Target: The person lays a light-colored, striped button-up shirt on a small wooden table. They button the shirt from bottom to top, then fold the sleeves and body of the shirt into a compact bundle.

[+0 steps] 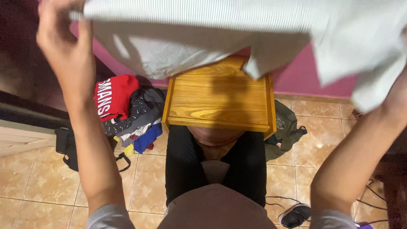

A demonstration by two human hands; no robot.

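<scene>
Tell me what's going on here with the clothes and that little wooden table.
A seated person holds a pale ribbed garment up with both hands, the left hand gripping one edge and the right hand mostly hidden behind the cloth. It hangs spread above a small wooden table set over their knees. A pile of mixed clothes, with a red piece on top, lies on the tiled floor to the left.

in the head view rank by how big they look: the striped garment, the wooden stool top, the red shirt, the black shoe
1. striped garment, though it is nearest the camera
2. wooden stool top
3. red shirt
4. black shoe
</scene>
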